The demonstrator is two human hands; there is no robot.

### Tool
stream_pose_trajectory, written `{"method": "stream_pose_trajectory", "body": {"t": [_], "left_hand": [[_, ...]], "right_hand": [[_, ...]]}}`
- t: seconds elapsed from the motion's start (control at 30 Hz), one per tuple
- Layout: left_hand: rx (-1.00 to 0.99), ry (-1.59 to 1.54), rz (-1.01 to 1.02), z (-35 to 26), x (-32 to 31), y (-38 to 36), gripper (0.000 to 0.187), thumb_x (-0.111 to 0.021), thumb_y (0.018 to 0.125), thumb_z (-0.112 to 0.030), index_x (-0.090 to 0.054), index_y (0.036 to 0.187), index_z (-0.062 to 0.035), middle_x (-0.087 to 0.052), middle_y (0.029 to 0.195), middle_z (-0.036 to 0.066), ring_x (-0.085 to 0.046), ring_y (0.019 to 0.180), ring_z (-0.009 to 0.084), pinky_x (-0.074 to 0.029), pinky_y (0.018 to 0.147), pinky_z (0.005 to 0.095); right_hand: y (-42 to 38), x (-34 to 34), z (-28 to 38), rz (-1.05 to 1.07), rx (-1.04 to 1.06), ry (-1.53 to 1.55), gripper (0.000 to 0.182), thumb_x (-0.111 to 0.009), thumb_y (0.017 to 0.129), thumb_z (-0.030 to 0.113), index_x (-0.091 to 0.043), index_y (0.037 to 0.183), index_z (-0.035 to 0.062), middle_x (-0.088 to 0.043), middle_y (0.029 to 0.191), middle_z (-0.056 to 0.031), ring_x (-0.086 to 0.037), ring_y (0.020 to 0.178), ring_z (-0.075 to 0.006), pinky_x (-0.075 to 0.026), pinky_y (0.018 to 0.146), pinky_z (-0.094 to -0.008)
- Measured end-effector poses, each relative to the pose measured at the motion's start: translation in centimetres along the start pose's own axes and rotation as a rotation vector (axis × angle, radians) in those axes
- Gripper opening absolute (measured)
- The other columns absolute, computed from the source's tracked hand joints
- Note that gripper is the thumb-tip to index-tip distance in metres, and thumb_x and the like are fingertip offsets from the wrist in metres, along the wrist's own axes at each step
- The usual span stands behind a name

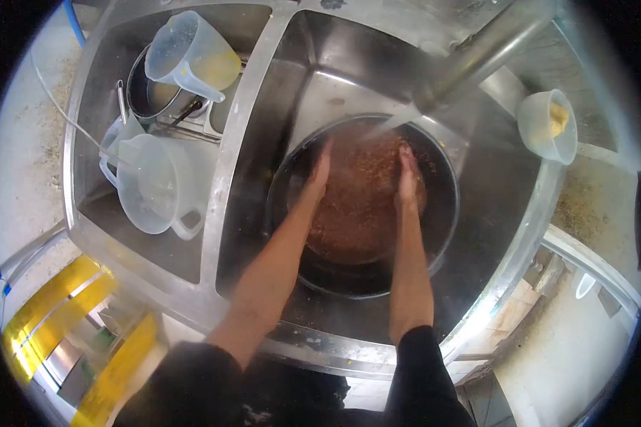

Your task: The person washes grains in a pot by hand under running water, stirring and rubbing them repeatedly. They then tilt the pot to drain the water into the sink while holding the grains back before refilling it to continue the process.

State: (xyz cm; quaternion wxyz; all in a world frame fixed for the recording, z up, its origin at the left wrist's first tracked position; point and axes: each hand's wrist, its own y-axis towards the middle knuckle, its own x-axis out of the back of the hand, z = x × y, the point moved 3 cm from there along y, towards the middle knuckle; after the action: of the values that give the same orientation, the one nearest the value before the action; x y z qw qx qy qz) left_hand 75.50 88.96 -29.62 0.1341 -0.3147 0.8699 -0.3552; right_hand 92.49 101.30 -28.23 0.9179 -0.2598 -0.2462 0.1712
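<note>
A big dark pot (445, 213) sits in the right basin of a steel sink (263, 78). It is filled with brown grainy matter (360, 206) in water. My left hand (319, 171) is plunged into the grain at the pot's left side. My right hand (407, 174) rests in the grain at the far right, fingers pointing away from me. A metal tap (477, 57) reaches over the pot from the upper right and pours water between my hands. Both hands are partly hidden by the grain.
The left basin holds a clear plastic jug (153, 188) on its side, another clear jug (192, 53) above it and a dark pan (149, 96). A small white bowl (545, 128) with yellow stuff stands on the sink's right rim. Yellow-striped steps (64, 313) lie at lower left.
</note>
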Motion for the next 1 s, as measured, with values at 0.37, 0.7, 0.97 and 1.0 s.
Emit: {"method": "stream_pose_trajectory", "body": {"t": [0.37, 0.7, 0.97, 1.0], "left_hand": [[-0.013, 1.171, 0.841, -3.6, -0.6, -5.1, 0.051, -0.055, 0.091, -0.036, -0.056, 0.131, -0.0053, -0.049, 0.139, 0.023, -0.044, 0.131, 0.0382, -0.035, 0.108, 0.0481], [-0.508, 1.817, 0.404, 6.5, -1.1, -3.4, 0.037, -0.065, 0.082, -0.024, -0.065, 0.118, -0.0162, -0.037, 0.146, 0.018, -0.026, 0.139, 0.0429, -0.026, 0.108, 0.0645], [0.196, 1.345, 0.356, 0.2, 1.0, -1.7, 0.092, -0.077, 0.076, -0.042, -0.03, 0.146, -0.0083, -0.03, 0.151, 0.022, -0.029, 0.14, 0.0383, -0.038, 0.105, 0.0571], [0.139, 1.158, 0.255, 0.4, 2.3, -2.6, 0.091, -0.075, 0.078, -0.043, -0.027, 0.148, -0.0089, -0.028, 0.152, 0.022, -0.029, 0.14, 0.037, -0.04, 0.103, 0.0572]], "right_hand": [[-6.0, 0.7, 1.7, 0.746, 0.553, -0.845, 0.063, -0.076, 0.077, 0.036, -0.057, 0.132, 0.0124, -0.039, 0.147, -0.0192, -0.036, 0.137, -0.0388, -0.035, 0.111, -0.0468], [-4.4, -2.6, -0.9, 0.563, 0.763, -1.442, 0.081, -0.077, 0.074, 0.029, -0.039, 0.144, 0.0152, -0.029, 0.148, -0.0259, -0.034, 0.134, -0.0484, -0.044, 0.1, -0.0543], [-8.1, 0.4, -1.2, -0.251, 0.513, -1.329, 0.069, -0.067, 0.085, 0.043, -0.042, 0.14, 0.0086, -0.054, 0.129, -0.0247, -0.058, 0.112, -0.0408, -0.048, 0.096, -0.0477], [-8.7, 0.8, -1.5, -0.255, 0.513, -1.331, 0.069, -0.067, 0.085, 0.043, -0.042, 0.14, 0.0086, -0.054, 0.129, -0.0247, -0.058, 0.112, -0.0408, -0.048, 0.096, -0.0477]]}}
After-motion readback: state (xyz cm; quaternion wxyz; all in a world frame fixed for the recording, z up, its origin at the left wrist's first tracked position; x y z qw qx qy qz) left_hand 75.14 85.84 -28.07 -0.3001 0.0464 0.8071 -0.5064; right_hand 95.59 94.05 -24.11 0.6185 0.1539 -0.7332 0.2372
